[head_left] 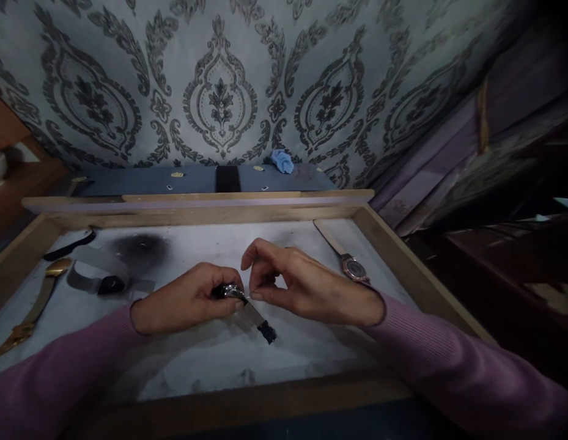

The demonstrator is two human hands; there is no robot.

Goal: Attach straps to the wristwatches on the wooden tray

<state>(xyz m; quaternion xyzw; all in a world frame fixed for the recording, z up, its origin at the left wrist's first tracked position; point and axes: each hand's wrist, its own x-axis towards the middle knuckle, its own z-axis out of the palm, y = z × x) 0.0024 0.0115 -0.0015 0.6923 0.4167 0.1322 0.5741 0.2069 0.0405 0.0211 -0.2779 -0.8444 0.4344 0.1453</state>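
A wristwatch (232, 292) with a shiny metal case and a dark strap is pinched between the thumb and fingers of my left hand (192, 299). Its strap hangs down to the right and ends in a dark buckle end (267, 332); part of the watch is hidden by my fingers. Close to the right side of the case, the thumb and a finger of my right hand (293, 281) are pressed together. A tiny bright sliver shows at those fingertips, too small to name.
A shallow wooden-framed tray (430, 305) surrounds the work. Inside lie a brown-strapped watch (354, 267), a gold watch (58, 267), a mesh-band watch (93, 260) and a black strap (70, 244). A crumpled blue cloth (282, 161) rests behind, near the patterned wall.
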